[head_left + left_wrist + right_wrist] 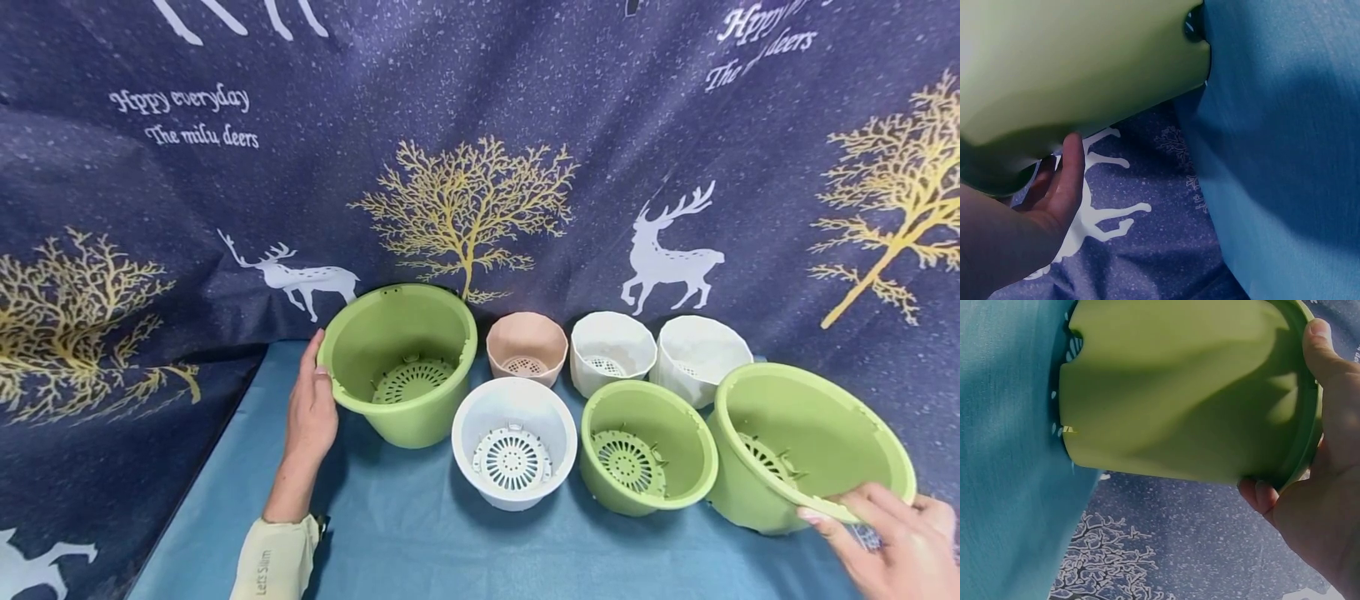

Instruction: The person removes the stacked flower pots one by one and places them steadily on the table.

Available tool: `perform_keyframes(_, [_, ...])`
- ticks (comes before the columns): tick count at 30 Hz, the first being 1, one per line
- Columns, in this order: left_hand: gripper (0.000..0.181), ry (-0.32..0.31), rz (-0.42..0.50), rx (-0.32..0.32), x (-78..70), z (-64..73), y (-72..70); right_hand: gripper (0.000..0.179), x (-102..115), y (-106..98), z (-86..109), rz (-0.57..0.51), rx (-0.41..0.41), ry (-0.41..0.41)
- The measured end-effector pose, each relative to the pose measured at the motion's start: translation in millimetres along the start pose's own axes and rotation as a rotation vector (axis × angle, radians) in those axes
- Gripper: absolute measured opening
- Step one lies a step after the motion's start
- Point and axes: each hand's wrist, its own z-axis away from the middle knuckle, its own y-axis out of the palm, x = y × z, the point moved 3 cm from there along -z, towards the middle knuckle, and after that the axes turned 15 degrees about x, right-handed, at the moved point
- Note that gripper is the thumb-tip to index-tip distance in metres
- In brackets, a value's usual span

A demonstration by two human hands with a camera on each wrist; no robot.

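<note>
In the head view, several plastic flower pots stand on the blue tabletop. My left hand (313, 408) lies against the left side of a large green pot (408, 417), fingers fairly straight along the outside below its rim. The left wrist view shows the thumb (1072, 164) touching this pot's wall (1104, 62). At the far right, my right hand (892, 537) grips the near rim of another large green pot (817, 425), which leans slightly. In the right wrist view the thumb (1321, 347) is on the rim, and other fingertips (1259, 494) sit lower on it.
Between the large pots stand a white round pot (514, 408) and a smaller green pot (648, 450). Behind them are a pink pot (527, 333) and two white faceted pots (611, 342). A dark blue patterned cloth (480, 100) hangs along the back.
</note>
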Motion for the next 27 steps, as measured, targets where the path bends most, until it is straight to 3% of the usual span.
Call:
perform_keyframes(12, [0.052,-0.015,-0.001,0.009,-2.7,0.3,-2.8,0.057,3,3,2.5,0.031,0.044,0.038])
perform_keyframes(22, [0.054,-0.003,-0.037,0.073,-4.0,-2.4,-8.8,0.031,7,5,3.2,0.098,0.104,0.108])
perform_keyframes(27, [0.055,-0.029,-0.084,0.116,-5.1,-4.2,-12.8,0.047,7,1,-2.1,0.202,0.131,0.069])
